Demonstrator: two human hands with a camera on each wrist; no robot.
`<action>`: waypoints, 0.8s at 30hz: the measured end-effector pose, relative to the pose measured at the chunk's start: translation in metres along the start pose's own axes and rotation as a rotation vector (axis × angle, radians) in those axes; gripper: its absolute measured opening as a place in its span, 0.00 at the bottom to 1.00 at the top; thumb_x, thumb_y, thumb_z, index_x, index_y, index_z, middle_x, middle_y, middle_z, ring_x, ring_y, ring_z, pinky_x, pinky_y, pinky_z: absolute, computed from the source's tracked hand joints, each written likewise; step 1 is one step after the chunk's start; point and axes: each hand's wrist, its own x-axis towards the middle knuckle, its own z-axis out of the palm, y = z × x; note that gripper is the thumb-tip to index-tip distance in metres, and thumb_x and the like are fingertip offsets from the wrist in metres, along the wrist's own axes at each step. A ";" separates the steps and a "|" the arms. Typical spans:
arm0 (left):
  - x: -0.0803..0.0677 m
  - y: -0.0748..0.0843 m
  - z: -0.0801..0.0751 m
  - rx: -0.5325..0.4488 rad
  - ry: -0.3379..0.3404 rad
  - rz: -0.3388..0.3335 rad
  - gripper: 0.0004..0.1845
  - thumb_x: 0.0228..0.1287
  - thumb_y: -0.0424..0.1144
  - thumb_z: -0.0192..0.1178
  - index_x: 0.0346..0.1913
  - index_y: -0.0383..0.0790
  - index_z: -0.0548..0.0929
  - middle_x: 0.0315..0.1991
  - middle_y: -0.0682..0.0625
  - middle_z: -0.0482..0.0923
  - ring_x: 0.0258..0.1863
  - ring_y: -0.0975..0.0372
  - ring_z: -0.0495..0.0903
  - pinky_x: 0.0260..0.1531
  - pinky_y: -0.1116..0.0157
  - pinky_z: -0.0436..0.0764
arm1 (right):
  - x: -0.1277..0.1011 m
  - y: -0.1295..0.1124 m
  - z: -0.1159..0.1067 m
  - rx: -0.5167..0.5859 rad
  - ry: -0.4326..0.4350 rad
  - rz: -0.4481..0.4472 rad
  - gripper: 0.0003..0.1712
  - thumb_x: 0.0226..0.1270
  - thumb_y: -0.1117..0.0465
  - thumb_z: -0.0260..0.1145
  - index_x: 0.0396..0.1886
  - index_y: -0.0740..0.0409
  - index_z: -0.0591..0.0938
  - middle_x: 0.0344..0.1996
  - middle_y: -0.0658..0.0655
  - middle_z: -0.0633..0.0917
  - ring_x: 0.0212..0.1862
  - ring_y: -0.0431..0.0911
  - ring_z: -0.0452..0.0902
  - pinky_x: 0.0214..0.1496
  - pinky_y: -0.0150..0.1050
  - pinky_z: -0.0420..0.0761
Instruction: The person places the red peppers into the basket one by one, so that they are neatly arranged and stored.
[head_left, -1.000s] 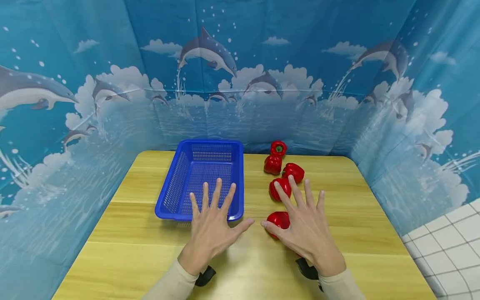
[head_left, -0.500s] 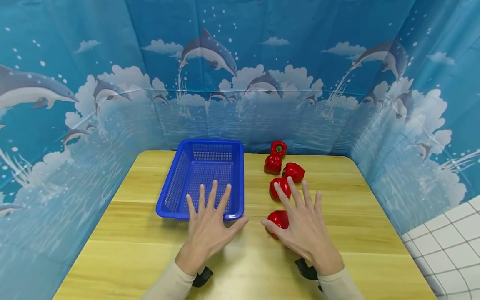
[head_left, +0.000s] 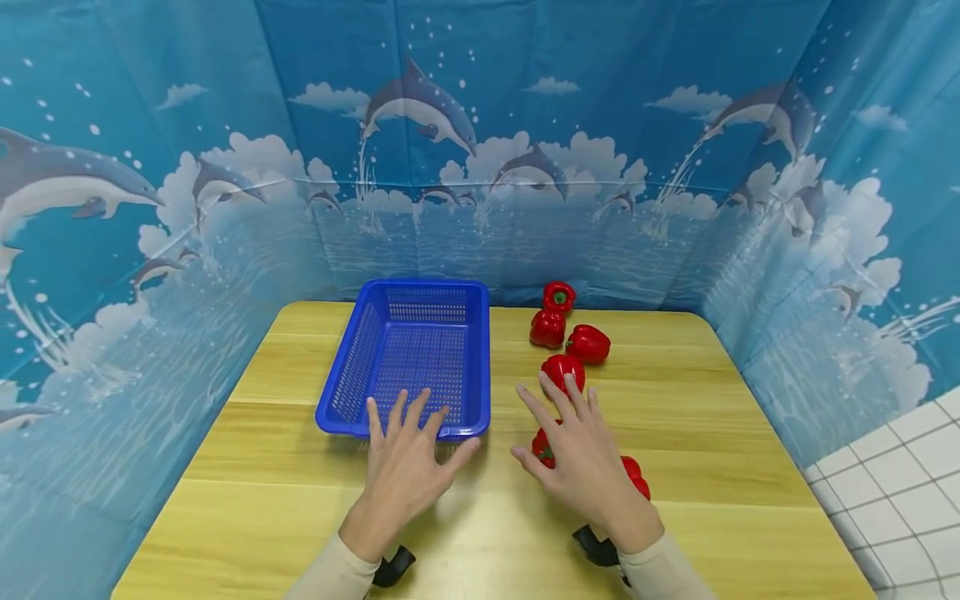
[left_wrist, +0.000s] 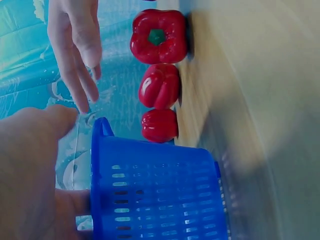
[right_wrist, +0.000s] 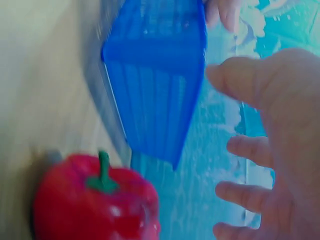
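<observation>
**Both hands drew back toward the near edge; right hand lowered over the nearest pepper**

Head view: compared with 1 s earlier, both hands had slid lower in the frame. The left hand (head_left: 405, 467) lay at lower centre, fingers spread and straight, holding nothing, its fingertips at the near rim of the blue basket (head_left: 352, 367). The right hand (head_left: 585, 467) hung just right of it, fingers wide and gripping nothing, directly above the nearest pepper (head_left: 543, 446), which it half hid; red also showed at its right side. 4 more peppers sat in a loose group above it at centre right, the closest (head_left: 562, 369) just beyond the fingertips. Everything rested on the wooden table (head_left: 255, 500), with the basket left of the peppers, probably to keep it within reach of either hand.

Left wrist view: the basket's perforated wall (left_wrist: 160, 195) filled the lower middle, with 3 peppers above it at upper centre and the right hand's fingers (left_wrist: 80, 45) at upper left.

Right wrist view: a blurred pepper with a green stem (right_wrist: 95, 205) sat at lower left, apart from the open fingers (right_wrist: 250, 150) at right; the basket (right_wrist: 155, 70) was at the top.
</observation>
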 end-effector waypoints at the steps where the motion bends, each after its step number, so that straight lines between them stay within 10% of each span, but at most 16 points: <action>1: 0.000 0.000 0.001 0.004 0.012 0.011 0.42 0.80 0.78 0.58 0.75 0.49 0.90 0.86 0.38 0.77 0.89 0.31 0.68 0.88 0.18 0.46 | 0.001 -0.002 0.002 0.005 0.001 -0.023 0.52 0.77 0.38 0.81 0.93 0.42 0.71 0.92 0.65 0.69 0.92 0.75 0.60 0.91 0.83 0.57; 8: -0.001 -0.002 0.004 0.004 0.077 0.085 0.23 0.85 0.62 0.66 0.62 0.48 0.95 0.74 0.41 0.89 0.80 0.34 0.81 0.88 0.19 0.53 | 0.005 -0.018 0.016 0.052 -0.026 -0.136 0.47 0.80 0.43 0.81 0.92 0.40 0.73 0.90 0.64 0.73 0.89 0.75 0.68 0.89 0.79 0.67; 24: -0.013 0.012 0.005 -0.061 0.041 0.156 0.19 0.86 0.58 0.68 0.60 0.49 0.95 0.69 0.45 0.92 0.76 0.40 0.85 0.87 0.25 0.65 | -0.004 -0.026 0.012 0.064 0.010 -0.165 0.23 0.79 0.46 0.82 0.69 0.42 0.92 0.78 0.60 0.85 0.82 0.60 0.81 0.89 0.76 0.69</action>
